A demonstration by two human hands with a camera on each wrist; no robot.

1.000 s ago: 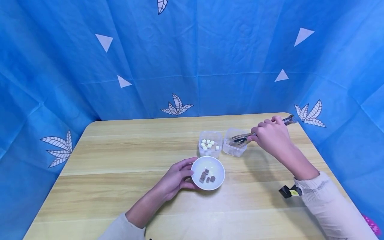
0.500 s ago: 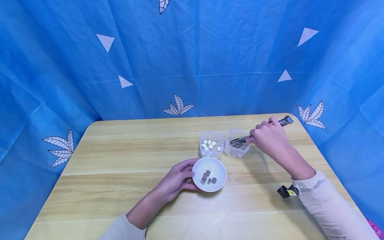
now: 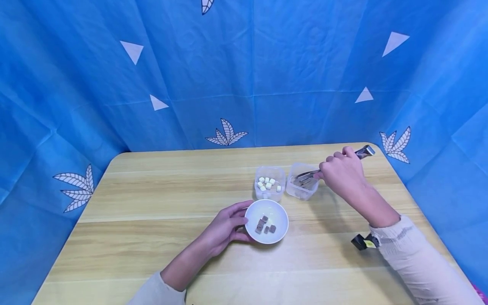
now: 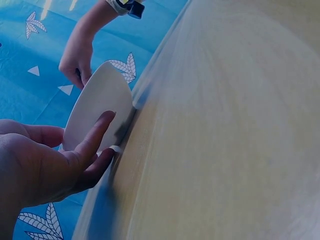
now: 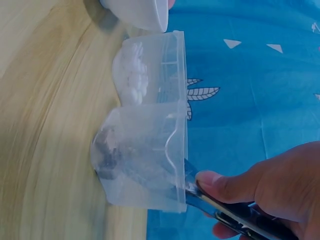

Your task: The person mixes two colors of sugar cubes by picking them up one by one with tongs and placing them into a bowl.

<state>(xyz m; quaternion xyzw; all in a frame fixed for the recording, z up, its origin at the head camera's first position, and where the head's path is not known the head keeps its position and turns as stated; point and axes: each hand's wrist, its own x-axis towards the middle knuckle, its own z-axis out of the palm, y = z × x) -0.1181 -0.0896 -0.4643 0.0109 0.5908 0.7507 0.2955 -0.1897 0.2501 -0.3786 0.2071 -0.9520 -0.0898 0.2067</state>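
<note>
My left hand holds a white bowl by its left side, fingers along the outer wall and the thumb near the rim. Several brown cubes lie inside the bowl. In my right hand is a pair of metal tongs, gripped around the middle, with the tips down in the right clear plastic container. Through that container's cloudy wall, the right wrist view shows dark pieces at the bottom, around the tong tips. The left wrist view shows the bowl from outside, fingers spread against it.
Left of that container stands a second clear plastic container, holding several white cubes. The bowl sits just in front of it. A wooden table carries everything, and a blue patterned curtain hangs behind and at both sides.
The arms of the tongs have come closer together, their tips staying inside the right container. The left hand and bowl hold nearly the same place; the whole view has shifted slightly.
</note>
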